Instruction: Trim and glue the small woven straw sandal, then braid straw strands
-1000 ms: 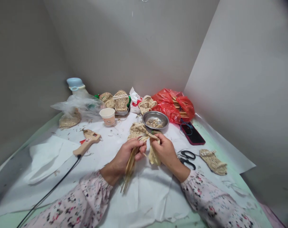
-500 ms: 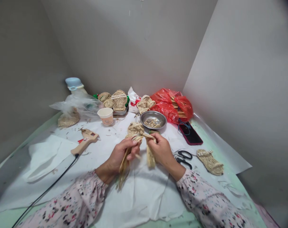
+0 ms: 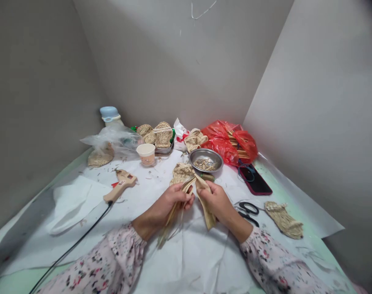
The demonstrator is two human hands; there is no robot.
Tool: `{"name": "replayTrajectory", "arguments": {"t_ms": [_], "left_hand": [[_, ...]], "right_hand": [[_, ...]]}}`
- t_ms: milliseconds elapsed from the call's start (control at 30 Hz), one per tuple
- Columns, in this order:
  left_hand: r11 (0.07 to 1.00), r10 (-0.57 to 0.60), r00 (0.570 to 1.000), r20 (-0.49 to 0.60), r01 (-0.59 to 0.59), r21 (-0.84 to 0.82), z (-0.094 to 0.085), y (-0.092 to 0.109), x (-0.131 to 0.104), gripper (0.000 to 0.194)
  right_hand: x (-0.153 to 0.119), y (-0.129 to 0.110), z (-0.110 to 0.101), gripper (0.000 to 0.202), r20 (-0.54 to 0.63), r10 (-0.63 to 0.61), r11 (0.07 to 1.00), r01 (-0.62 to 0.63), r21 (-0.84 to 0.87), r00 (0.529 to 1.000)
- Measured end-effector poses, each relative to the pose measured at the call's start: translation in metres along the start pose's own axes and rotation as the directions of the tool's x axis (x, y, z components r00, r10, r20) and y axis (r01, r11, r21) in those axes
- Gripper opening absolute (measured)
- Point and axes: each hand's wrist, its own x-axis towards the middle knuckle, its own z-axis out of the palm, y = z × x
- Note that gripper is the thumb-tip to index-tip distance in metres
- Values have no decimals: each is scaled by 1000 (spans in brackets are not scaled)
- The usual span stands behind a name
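Note:
My left hand [image 3: 177, 199] is closed around a bundle of thin straw strands [image 3: 165, 234], whose loose ends hang toward me. A wide, flat, pale strip [image 3: 209, 215], like dried husk or straw, is pinched in my right hand [image 3: 216, 201] and slants down below the fingers. Both lead up to a small woven straw piece [image 3: 181, 173] lying just beyond my fingertips. Where strip and strands meet it is partly covered by my fingers. A steel bowl [image 3: 220, 165] with short straw bits stands right behind the hands.
To the left lie a glue gun [image 3: 120, 188] with a black cord and a paper cup [image 3: 146, 155]. Right are black-handled scissors [image 3: 249, 208], a phone [image 3: 259, 183] and another woven piece [image 3: 284, 220]. A red plastic bag [image 3: 218, 141] of straw sits at the back.
The view has shifted, so everything appears further right and slightly lower. The strip in my right hand now slants outward and looks wider, where before it hung straight down. Both hands keep their grip.

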Motion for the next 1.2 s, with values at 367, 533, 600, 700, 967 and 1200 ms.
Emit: {"name": "replayTrajectory", "arguments": {"t_ms": [367,533,600,700,967,1200], "left_hand": [[953,-6,969,-247,81,292,8,-9,3,26],[956,0,968,-249,74,286,7,-13,2,30],[960,-3,970,-242,71,272,6,-13,3,32],[972,1,970,-245,57,230,6,-13,4,28],[948,13,967,-256,70,309,9,-14,4,28],[933,0,964,-266,95,346,10,-14,4,33]], "right_hand": [[-4,0,4,12,46,-36,998,38,-59,998],[-6,-1,2,12,75,-53,999,54,-8,996],[-6,-1,2,11,74,-64,998,64,-5,995],[-6,0,2,8,52,-85,995,87,-38,995],[-6,1,4,8,16,-129,984,130,-124,991],[-7,0,3,8,0,-119,980,118,-162,993]]}}
